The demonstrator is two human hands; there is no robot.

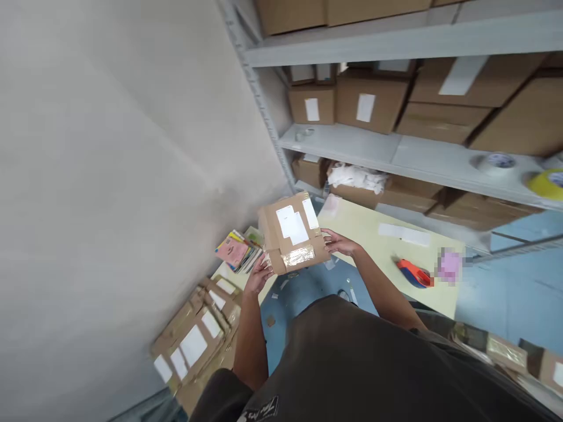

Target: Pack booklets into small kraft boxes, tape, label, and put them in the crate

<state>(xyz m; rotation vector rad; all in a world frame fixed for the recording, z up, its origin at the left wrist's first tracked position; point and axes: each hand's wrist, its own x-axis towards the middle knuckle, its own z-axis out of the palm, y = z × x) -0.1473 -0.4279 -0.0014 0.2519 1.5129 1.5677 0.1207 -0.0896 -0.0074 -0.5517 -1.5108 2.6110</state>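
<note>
A brown cardboard box (273, 234) with white labels and shiny clear tape along its near edge is held up in front of me, tilted. My left hand (258, 275) grips its lower left corner, fingers curled round the edge. At the right side, my right hand (338, 242) has its fingers on the box's edge. The underside of the box is hidden. To the right of my right hand, a red and blue tape dispenser (414, 274) lies on the pale yellow table (365, 220), with white label strips (403, 234) beyond it.
Grey shelves (352, 140) with cardboard boxes and tape rolls (499, 162) stand ahead. A stack of books (235, 251) sits against the wall at left, above flattened-looking taped cartons (193, 343). More cartons (505, 351) lie at lower right. The floor (303, 299) is blue.
</note>
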